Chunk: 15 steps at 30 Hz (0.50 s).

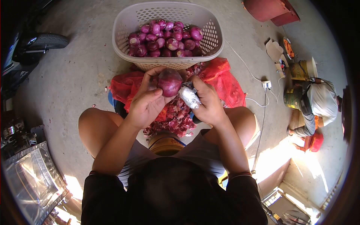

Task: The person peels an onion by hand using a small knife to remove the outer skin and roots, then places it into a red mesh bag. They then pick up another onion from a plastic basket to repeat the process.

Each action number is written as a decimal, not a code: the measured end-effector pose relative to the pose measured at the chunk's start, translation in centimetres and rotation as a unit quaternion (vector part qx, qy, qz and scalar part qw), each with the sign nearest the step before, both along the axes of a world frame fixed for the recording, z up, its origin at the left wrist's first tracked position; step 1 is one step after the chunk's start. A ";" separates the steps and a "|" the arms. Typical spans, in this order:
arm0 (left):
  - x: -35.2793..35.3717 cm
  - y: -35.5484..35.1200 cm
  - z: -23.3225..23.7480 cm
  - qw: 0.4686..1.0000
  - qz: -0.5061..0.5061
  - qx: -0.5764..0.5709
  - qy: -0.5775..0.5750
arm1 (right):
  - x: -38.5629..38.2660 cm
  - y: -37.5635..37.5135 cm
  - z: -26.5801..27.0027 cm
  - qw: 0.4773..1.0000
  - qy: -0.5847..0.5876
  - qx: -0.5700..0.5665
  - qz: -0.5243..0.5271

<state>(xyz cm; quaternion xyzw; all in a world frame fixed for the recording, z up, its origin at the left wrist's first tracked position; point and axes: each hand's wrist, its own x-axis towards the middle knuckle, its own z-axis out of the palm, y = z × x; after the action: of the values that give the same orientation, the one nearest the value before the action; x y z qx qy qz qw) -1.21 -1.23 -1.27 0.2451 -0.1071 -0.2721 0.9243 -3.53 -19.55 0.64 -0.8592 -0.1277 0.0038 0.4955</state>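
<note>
A red onion (170,82) with dark, smooth skin rests in my left hand (144,105), the fingers and thumb curled round it. In my right hand (210,102) is a foil-wrapped handle (189,98), held close against the onion's right side; any blade is hidden. Beneath both hands lies a heap of onion skins (176,120), partly over a red mesh sack (225,85). Just beyond stands a grey plastic basket (168,59) holding many glossy purple onions (161,36).
A yellowish bucket (165,145) is between my knees. White cables run to a socket block (266,84) on the right floor. Farther right, another person (322,101) bends beside buckets (304,69). A motorbike wheel (48,40) stands at left, red tubs (267,9) at upper right.
</note>
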 end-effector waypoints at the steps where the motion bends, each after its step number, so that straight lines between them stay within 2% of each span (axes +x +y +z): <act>1: 0.0 0.0 -0.1 1.000 0.000 0.001 -0.006 | 0.0 0.0 0.0 1.000 0.001 0.003 0.007; 5: -0.1 -0.2 -0.5 0.997 0.014 0.051 -0.047 | 0.0 0.4 -0.2 0.997 -0.010 0.070 0.019; 10: -0.2 -0.7 -0.6 0.995 0.011 0.049 -0.091 | -0.1 0.1 -0.8 0.991 0.028 0.122 0.040; 15: -0.3 -0.9 -0.7 0.994 0.012 0.030 -0.103 | -0.2 0.6 -2.1 0.988 -0.004 0.156 0.021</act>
<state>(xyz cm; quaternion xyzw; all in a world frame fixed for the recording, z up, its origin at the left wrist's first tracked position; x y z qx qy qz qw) -1.47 -2.09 -1.97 0.3011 -0.1907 -0.2379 0.9036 -3.73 -18.98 -1.50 -0.7687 -0.1467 -0.0094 0.6225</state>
